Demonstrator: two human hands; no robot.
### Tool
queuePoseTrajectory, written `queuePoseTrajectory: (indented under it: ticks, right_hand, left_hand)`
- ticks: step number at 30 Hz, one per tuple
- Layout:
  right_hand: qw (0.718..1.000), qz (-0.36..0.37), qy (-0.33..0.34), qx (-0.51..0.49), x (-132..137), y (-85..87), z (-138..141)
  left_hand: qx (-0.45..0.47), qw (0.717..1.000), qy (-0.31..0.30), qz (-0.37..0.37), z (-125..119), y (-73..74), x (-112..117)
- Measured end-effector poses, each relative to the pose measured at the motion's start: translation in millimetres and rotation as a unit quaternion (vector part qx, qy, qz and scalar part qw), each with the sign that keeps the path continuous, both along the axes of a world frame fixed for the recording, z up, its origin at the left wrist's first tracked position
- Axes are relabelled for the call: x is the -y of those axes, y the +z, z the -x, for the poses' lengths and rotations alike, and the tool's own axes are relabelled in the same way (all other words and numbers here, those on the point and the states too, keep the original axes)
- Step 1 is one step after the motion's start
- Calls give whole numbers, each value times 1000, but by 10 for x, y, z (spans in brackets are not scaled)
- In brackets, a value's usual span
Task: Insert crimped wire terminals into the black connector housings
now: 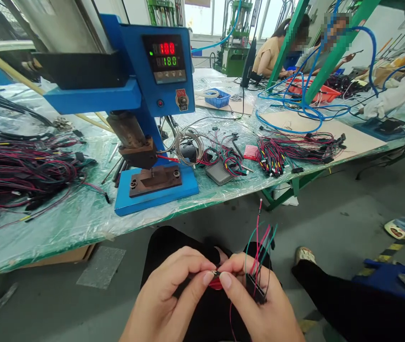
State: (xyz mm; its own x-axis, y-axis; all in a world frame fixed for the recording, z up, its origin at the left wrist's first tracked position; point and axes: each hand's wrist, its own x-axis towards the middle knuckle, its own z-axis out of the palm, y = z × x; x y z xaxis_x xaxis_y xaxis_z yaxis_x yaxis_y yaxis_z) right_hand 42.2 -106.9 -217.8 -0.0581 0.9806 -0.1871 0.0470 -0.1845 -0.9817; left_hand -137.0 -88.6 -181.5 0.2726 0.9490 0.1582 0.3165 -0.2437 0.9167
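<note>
Above my lap, my left hand (176, 285) and my right hand (255, 297) meet, thumbs and forefingers pinching a small dark part of a wire harness (257, 251). Its exact kind is mostly covered by the fingertips. Red, green and black wires rise from my right hand, one red wire ending in a small white tip. A black connector block (255, 288) of the harness rests against the right palm. Something red shows just below the pinched part, partly hidden by the thumbs.
A blue heat press (156, 194) with a lit display stands at the table (91, 223) edge. Wire bundles lie at left (20, 171) and right (277, 152). Farther back are a blue basket (217, 98) and two people. Another person's leg (334, 289) extends at right.
</note>
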Motion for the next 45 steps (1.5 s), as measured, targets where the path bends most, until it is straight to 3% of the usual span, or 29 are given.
queuePoseTrajectory:
  ticks: [4, 8, 18, 23, 38, 45]
  right_hand:
    - [999, -42, -29, -3, 18, 47, 15]
    - [999, -17, -45, -5, 29, 90, 28]
    - [998, -56, -28, 4, 13, 85, 69]
    - [993, -107, -54, 17, -8, 85, 67]
    - [997, -62, -49, 0, -59, 180, 84]
    - [997, -48, -58, -6, -8, 9, 78]
  left_hand:
    - [-31, 996, -23, -84, 43, -23, -1]
    - [-82, 988, -41, -127, 54, -12, -10]
    - [-129, 970, -16, -204, 42, -70, 23]
    - [-115, 974, -35, -193, 45, -51, -11]
    - [-82, 986, -33, -142, 31, -69, 22]
    - [-86, 987, -30, -135, 30, -35, 26]
